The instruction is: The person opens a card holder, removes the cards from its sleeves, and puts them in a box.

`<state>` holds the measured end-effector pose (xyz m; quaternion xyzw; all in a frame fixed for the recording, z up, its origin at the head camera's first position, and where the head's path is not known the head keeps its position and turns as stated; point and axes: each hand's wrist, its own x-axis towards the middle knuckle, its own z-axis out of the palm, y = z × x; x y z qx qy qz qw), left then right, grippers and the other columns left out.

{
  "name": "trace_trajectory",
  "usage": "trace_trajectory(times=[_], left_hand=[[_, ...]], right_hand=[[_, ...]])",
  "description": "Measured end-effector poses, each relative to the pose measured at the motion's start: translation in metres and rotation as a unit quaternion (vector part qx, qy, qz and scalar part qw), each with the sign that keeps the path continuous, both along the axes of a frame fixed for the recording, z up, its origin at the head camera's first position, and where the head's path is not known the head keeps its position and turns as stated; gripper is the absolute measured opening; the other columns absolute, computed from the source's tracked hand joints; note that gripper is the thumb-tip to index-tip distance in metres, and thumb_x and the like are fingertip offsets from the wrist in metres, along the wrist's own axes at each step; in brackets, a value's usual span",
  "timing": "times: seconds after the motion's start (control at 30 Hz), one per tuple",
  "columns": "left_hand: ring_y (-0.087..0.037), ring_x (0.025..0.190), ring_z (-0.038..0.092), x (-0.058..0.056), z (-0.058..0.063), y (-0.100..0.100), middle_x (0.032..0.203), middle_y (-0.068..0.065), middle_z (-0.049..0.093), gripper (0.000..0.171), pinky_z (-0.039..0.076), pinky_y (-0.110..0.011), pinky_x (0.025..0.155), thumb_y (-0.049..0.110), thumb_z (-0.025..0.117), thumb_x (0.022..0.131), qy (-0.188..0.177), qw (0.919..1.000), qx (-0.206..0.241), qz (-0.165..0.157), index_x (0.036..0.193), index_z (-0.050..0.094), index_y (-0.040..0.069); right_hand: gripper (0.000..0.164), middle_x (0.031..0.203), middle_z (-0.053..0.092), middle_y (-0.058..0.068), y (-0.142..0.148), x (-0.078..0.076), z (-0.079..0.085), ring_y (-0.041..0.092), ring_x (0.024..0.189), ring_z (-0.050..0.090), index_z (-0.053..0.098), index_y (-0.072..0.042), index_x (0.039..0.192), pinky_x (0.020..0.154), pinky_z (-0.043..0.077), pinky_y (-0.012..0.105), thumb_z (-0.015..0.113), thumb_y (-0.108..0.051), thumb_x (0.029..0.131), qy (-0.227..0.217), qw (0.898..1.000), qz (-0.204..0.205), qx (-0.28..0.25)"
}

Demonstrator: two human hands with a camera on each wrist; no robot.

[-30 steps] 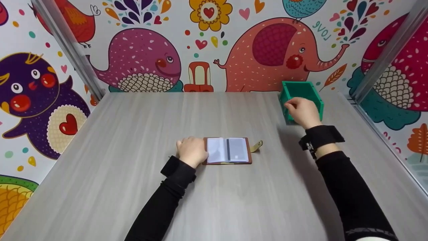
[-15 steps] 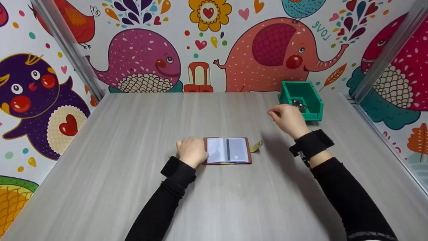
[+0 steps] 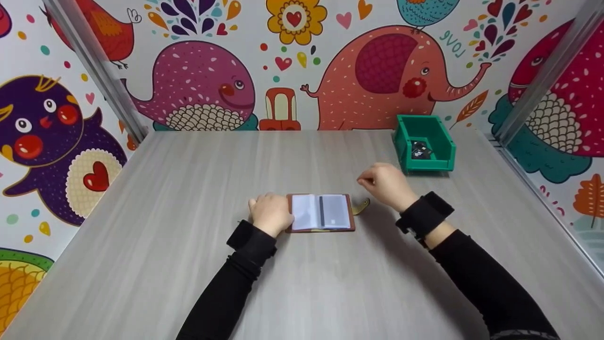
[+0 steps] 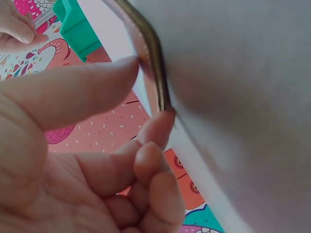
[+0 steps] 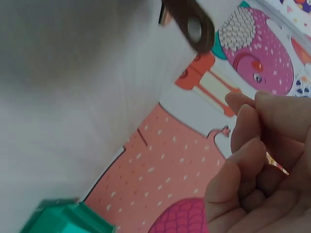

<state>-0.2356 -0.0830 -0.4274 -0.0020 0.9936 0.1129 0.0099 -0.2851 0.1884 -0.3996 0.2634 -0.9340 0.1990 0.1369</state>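
Note:
An opened brown card holder (image 3: 336,212) with clear plastic sleeves lies on the table, its snap strap (image 3: 361,207) sticking out to the right. My left hand (image 3: 271,213) pinches the holder's left edge; in the left wrist view the thumb lies on one face of the cover (image 4: 154,68) and a fingertip meets its rim. Above and right of the strap hovers my right hand (image 3: 388,185), apart from the holder. Its fingers (image 5: 243,160) are curled, thumb and forefinger tips together, and nothing shows between them in the right wrist view.
A green bin (image 3: 427,164) stands at the back right against the printed wall, with small dark shiny pieces (image 3: 420,150) inside. Metal frame posts (image 3: 542,80) rise at the back corners. The grey wood-look table (image 3: 198,179) spreads around the card holder.
My right hand has come out from over the green bin and moved left and nearer, towards the holder's strap. The bin's contents now show. The left hand and card holder have stayed put.

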Motion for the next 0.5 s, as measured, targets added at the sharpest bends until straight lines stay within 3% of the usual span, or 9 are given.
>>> trace_trajectory(times=[0.23,0.5], left_hand=[[-0.032,0.089,0.058,0.000,0.000,0.000,0.093,-0.010,0.065,0.017,0.035,-0.044,0.081,0.024,0.074,0.080,0.006,1.0000,-0.001,-0.003,0.078,0.064,0.010],[-0.031,0.085,0.057,0.002,-0.001,0.000,0.087,-0.009,0.063,0.013,0.034,-0.043,0.077,0.018,0.071,0.079,0.023,0.9997,0.003,-0.012,0.073,0.063,0.011]], right_hand=[[0.006,0.080,0.065,0.007,-0.015,0.006,-0.011,0.023,0.077,0.061,0.078,-0.003,0.088,0.070,0.051,0.039,0.074,-0.007,0.088,-0.027,0.999,0.029,0.020],[0.006,0.081,0.066,0.007,-0.025,0.006,-0.025,0.022,0.077,0.062,0.079,-0.003,0.088,0.070,0.052,0.038,0.074,-0.003,0.085,-0.027,0.997,0.053,0.048]])
